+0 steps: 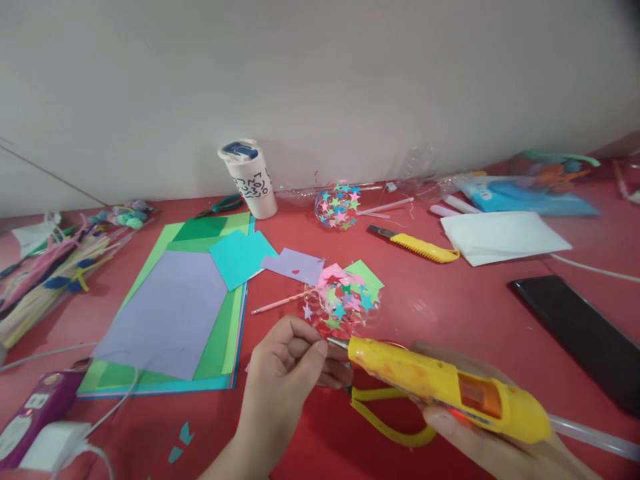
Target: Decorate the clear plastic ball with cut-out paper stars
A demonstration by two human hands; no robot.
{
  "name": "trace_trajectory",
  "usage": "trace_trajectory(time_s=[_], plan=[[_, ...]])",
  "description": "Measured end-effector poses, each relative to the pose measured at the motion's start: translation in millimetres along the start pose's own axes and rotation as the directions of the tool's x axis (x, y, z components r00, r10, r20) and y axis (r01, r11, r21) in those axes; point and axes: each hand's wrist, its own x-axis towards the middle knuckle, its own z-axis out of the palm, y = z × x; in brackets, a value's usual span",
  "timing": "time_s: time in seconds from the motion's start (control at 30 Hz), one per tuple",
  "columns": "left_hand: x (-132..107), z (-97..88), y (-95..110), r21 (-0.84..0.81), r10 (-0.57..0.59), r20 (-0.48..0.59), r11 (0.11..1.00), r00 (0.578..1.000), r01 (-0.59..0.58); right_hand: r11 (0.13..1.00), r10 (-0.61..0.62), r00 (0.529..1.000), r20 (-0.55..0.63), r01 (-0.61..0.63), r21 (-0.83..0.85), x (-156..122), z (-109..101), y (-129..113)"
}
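My right hand (475, 437) is wrapped round a yellow hot glue gun (415, 367), with a clear glue stick (595, 433) coming out of its back. The metal nozzle points left and reaches the fingertips of my left hand (285, 367). Those fingers are pinched together; whatever is between them is too small or hidden to name. Just beyond lies a clear piece covered in coloured paper stars (345, 300). Yellow-handled scissors (395, 433) rest below the gun, partly hidden. A pink pencil-like stick (280, 303) lies beside the star piece.
Coloured paper sheets (165, 313) lie left, near a white cup (253, 183). A star-covered ball (338, 207), a yellow utility knife (420, 245) and a white paper (505, 237) sit farther back. Right is a black phone (575, 333); front left, a purple power strip (37, 413).
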Motion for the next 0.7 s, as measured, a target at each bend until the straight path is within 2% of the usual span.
trace_trajectory(time_s=[0.13,0.3,0.47,0.6,0.7], plan=[[-1.7,1.5,2.2,0.01,0.003,-0.009,1.0,1.0,-0.003,0.995,0.09,0.995,-0.047,-0.088,0.043,-3.5,4.3,-3.4],[-3.2,1.0,2.1,-0.003,-0.005,0.01,1.0,1.0,0.005,0.98,0.186,0.978,-0.096,-0.178,0.084,-0.3,8.1,-19.9],[-3.5,1.8,2.2,-0.017,0.005,-0.011,1.0,1.0,-0.005,0.98,0.126,0.992,0.0,-0.125,0.153,5.1,8.2,-27.3],[-4.4,4.2,3.9,-0.024,0.0,-0.047,1.0,0.999,-0.001,0.985,0.14,0.988,-0.063,-0.133,0.107,3.1,8.0,-22.4],[-5.3,5.7,5.1,-0.026,0.0,-0.047,1.0,0.999,-0.002,0.993,0.086,0.996,-0.003,-0.086,0.081,3.2,6.5,-19.0]])
